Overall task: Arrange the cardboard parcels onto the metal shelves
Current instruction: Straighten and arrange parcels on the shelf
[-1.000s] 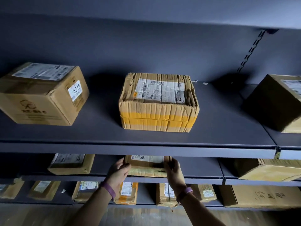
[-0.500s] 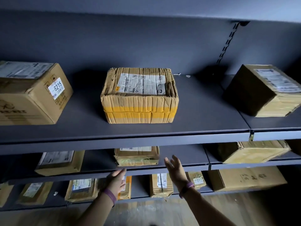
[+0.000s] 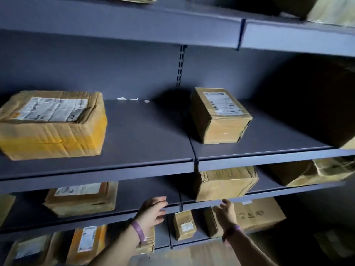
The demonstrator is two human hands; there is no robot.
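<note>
My left hand (image 3: 153,210) and right hand (image 3: 225,213) are apart at the lower centre of the frame, fingers loose and holding nothing, just in front of a lip of the grey metal shelves (image 3: 146,131). A crumpled brown cardboard parcel with yellow tape (image 3: 51,125) lies at middle left, with a smaller brown cardboard box (image 3: 221,116) right of centre on the same level. A flat tan cardboard parcel (image 3: 80,198) sits one shelf lower.

Small white paper scraps (image 3: 123,98) lying loose, near each other; brown floor (image 3: 192,255), dim.
</note>
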